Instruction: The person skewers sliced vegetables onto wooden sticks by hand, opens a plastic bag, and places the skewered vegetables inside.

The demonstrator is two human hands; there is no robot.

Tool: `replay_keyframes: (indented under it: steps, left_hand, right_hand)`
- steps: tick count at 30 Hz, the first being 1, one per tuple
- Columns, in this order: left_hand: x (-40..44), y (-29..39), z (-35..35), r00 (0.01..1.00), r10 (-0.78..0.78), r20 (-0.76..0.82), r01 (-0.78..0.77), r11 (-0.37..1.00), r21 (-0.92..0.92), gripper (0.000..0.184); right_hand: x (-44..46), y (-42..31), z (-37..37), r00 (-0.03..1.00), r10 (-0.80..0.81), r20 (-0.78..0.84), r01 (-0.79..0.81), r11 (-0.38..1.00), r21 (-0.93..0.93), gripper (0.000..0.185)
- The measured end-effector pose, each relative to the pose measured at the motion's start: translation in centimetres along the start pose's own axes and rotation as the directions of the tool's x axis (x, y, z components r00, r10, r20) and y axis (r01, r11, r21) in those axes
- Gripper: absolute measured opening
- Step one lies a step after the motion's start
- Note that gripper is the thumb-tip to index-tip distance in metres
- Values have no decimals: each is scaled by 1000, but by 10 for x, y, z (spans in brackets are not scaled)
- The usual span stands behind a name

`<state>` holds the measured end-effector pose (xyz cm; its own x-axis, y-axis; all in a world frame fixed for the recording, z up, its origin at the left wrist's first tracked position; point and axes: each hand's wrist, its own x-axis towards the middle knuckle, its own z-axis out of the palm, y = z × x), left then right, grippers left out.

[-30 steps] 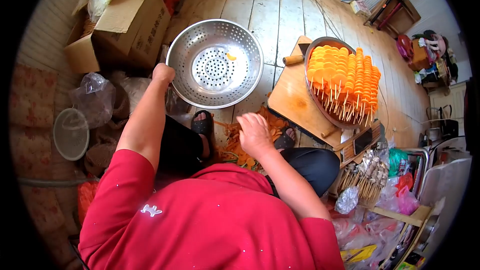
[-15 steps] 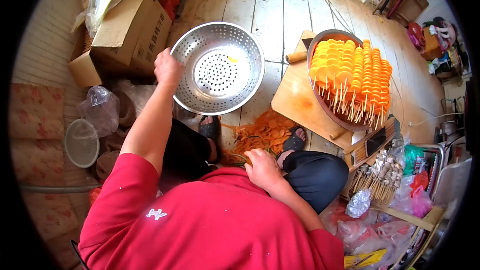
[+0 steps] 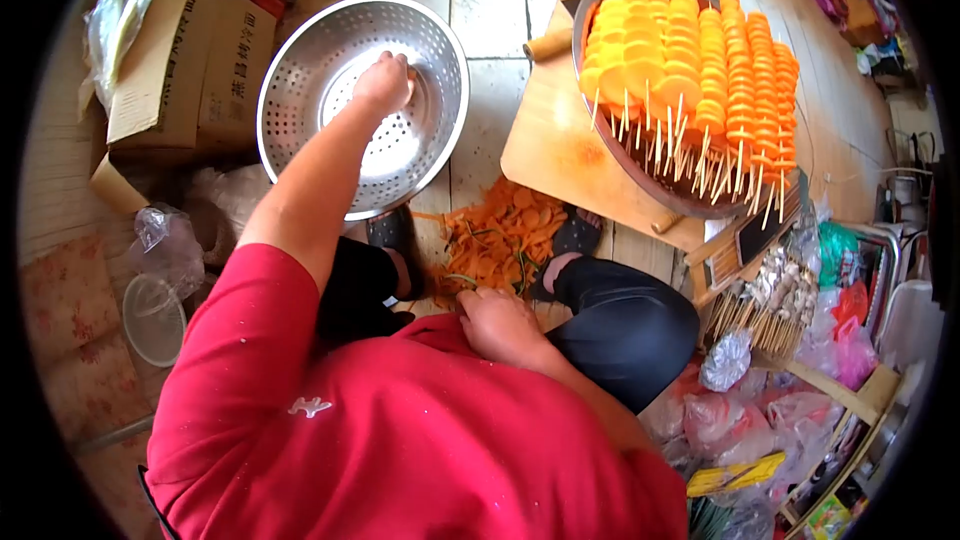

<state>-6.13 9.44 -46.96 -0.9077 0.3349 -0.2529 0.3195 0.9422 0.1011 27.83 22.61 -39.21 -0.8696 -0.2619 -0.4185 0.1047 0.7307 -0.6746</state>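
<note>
My left hand (image 3: 383, 85) is down inside the metal colander (image 3: 285, 130), its fingers closed in a pinch. A bit of orange slice (image 3: 411, 90) shows at its fingertips. Close to my lap, my right hand (image 3: 500, 325) is curled; its fingers are partly hidden and I cannot make out what they hold. Beyond it, between my feet, lies a heap of orange peelings (image 3: 505, 235) with some green stems. Skewers of orange, carrot-like slices (image 3: 665, 50) fill the round basin (image 3: 590, 5) on the right.
Under the basin is a wooden board (image 3: 540, 145), with a wooden handle (image 3: 550, 46) beside it. Cardboard boxes (image 3: 165, 80) stand at the left. A slicer (image 3: 755, 235), bundled skewers (image 3: 770, 305) and plastic bags (image 3: 730, 420) are at the right. A strainer (image 3: 153, 320) lies lower left.
My left hand has moved from the colander's left rim down into it, onto the loose slice. The view has shifted, and my right hand stays near my lap.
</note>
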Motion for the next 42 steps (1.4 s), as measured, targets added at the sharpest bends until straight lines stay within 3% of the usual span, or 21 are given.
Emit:
replay_keyframes:
  steps: [3,10,13,16,18,22,25,26,28,34,38,39,42]
  left_hand:
    - [3,2,-11,992,26,125,-33,998,59,32]
    - [5,9,-7,985,86,148,-121,962,243,25]
    - [-5,13,-22,999,-20,49,10,978,208,24]
    - [-22,21,-52,986,166,26,-162,981,-109,27]
    - [-48,49,-77,981,148,126,-97,935,-342,25]
    - [-96,88,-94,916,348,201,-172,791,-587,20]
    - [-122,100,-80,863,433,262,-85,633,-769,19]
    - [-130,101,-74,855,444,268,-54,590,-805,18]
    - [-157,112,-86,862,371,345,10,668,-744,18]
    - [-203,115,-77,847,453,278,-55,595,-802,17]
    - [-230,125,-78,837,523,159,-134,480,-867,17]
    - [-238,128,-83,837,528,140,-137,451,-882,16]
    - [-258,134,-92,822,560,103,-158,399,-903,15]
  right_hand:
    - [1,4,3,1000,-5,3,5,999,-37,17]
    - [-4,10,9,998,-23,-50,22,1000,-21,17]
    - [-8,9,6,998,-15,-53,15,1000,-1,16]
    - [-13,9,4,997,-37,-62,36,999,-16,16]
    - [-15,10,5,999,-11,-44,10,1000,-23,21]
    - [-24,5,4,998,-40,-47,38,998,-41,18]
    - [-35,5,5,997,-44,-62,42,999,-33,20]
    - [-39,6,6,996,-32,-78,30,999,-26,20]
    - [-49,9,7,993,-51,-108,48,998,-31,20]
    - [-82,22,-1,939,-119,-321,110,993,-47,20]
    - [-108,22,-10,759,110,-641,177,913,367,18]
    - [-112,26,-5,733,209,-647,252,801,543,18]
    - [-133,23,1,695,287,-659,380,632,676,15]
